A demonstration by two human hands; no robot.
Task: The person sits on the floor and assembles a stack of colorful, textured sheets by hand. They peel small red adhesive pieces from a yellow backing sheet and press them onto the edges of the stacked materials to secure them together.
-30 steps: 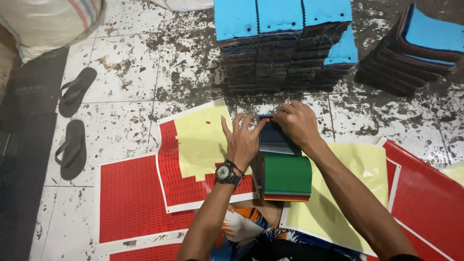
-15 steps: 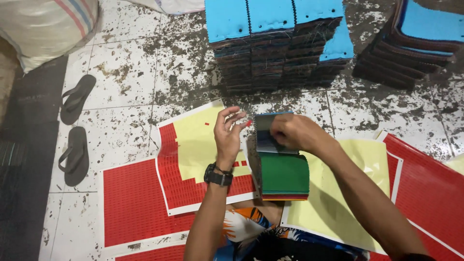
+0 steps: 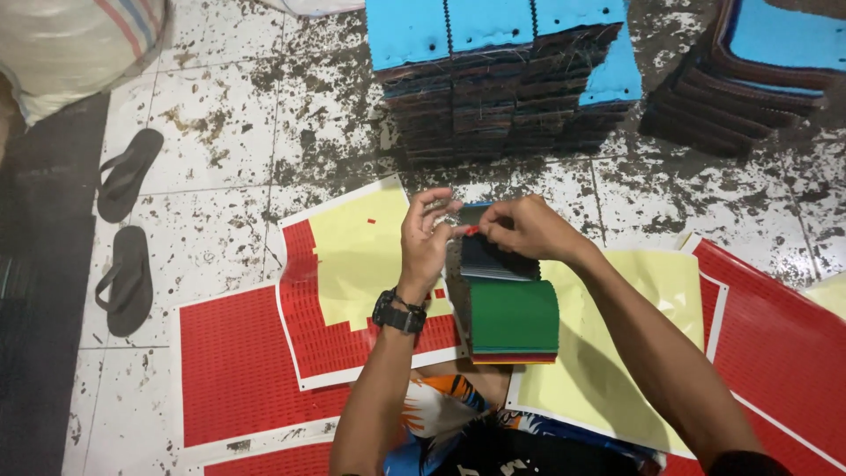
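Red tiny sticker square (image 3: 472,230) sits pinched between both hands at frame centre, just above the fabric swatch stack.

Head view, only one:
- left hand (image 3: 426,242), black wristwatch (image 3: 399,312) on the wrist, fingers curled, thumb and fingertips grasping the red piece from the left.
- right hand (image 3: 527,229) comes in from lower right, fingers clenched around the same red piece from the right. Both hands touch at that spot.
- bound stack of fabric swatches with green top sheet (image 3: 514,316) lies directly under the hands, centre frame; darker sheets fan open at its upper end, pinking-cut edges visible. Cannot tell whether the red piece touches the top sheet.
- red sticker sheet with yellow backing exposed (image 3: 352,291) lies left of the stack, on the floor, partly peeled; more red sheets (image 3: 238,370) lower left and (image 3: 775,335) right.
- pale yellow backing sheet (image 3: 608,370) under the right forearm.
- tall pile of swatch books with blue top covers (image 3: 502,79) upper centre; second leaning pile (image 3: 749,70) upper right.
- pair of dark flip-flops (image 3: 128,229) at left, on stained white tile floor (image 3: 229,132).
- woven sack (image 3: 79,44) upper left corner.
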